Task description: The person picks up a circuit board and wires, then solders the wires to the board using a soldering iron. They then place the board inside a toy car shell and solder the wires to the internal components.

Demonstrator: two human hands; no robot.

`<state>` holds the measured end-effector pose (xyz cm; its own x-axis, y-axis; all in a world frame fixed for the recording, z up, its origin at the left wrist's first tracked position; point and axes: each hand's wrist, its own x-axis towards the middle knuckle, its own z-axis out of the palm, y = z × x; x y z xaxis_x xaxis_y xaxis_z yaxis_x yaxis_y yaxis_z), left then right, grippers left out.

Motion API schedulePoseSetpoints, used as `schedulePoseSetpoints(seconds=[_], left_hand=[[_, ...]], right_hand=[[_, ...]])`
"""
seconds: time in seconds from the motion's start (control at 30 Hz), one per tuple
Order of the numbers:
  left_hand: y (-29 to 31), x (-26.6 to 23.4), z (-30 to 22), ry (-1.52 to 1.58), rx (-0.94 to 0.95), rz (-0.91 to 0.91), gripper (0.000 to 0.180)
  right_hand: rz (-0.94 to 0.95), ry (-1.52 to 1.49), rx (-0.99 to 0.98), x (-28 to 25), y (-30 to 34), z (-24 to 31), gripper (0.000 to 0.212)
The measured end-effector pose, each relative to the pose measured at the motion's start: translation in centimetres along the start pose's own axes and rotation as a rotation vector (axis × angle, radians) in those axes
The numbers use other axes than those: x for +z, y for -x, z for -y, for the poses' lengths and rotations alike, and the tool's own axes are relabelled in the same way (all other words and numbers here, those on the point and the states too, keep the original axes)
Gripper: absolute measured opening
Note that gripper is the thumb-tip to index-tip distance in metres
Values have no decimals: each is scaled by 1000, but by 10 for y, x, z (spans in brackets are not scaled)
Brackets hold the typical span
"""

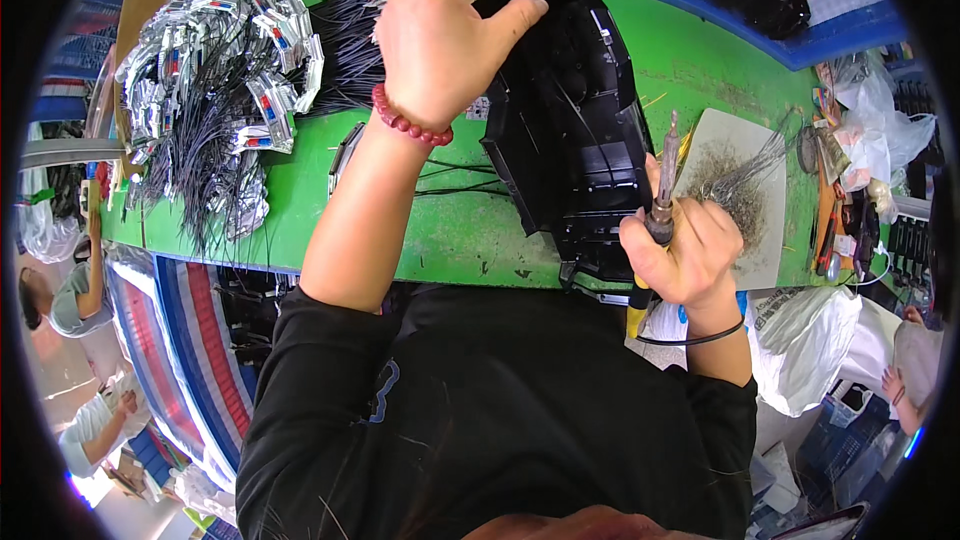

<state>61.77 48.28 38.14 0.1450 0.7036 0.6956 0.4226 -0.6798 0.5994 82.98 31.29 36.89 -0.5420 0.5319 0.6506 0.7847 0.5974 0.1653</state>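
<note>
My right hand [695, 252] is closed around a soldering iron [660, 215] with a yellow and black handle, its metal tip pointing up and away from me. Beside it, a black moulded plastic housing [575, 125] lies on the green table, its ribbed hollow inside facing up. Over the housing's far left rim reaches my left hand [440, 35], thumb held apart from the fingers, with nothing visible in it. The fingers are slightly smeared, and whether they touch the rim I cannot tell. Thin black wires [460, 180] run across the table to the housing's left side.
At the left is a heap of silvery parts [215, 60] with black leads. Right of the housing, a pale board [765, 205] carries fine wire strands and debris. Hand tools [830, 240] and plastic bags [880, 130] crowd the right end. Other people [75, 290] are at the left and right.
</note>
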Motion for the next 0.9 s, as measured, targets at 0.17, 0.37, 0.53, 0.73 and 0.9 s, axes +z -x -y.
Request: schedulePoseSetpoints(seconds=[0.17, 0.37, 0.53, 0.73, 0.9], left_hand=[[3, 5, -2, -168, 131, -75, 23], [-5, 3, -11, -273, 219, -95, 15], [-13, 3, 1, -262, 256, -128, 20], [19, 14, 28, -107, 229, -170, 27], [53, 7, 41, -171, 358, -292, 32]], right_hand=[[5, 0, -12, 0, -7, 1, 18], [80, 28, -69, -3, -13, -8, 16], [150, -11, -150, 9, -17, -51, 21], [-107, -68, 240, 46, -20, -118, 36], [-89, 2, 194, 67, -1, -106, 36]])
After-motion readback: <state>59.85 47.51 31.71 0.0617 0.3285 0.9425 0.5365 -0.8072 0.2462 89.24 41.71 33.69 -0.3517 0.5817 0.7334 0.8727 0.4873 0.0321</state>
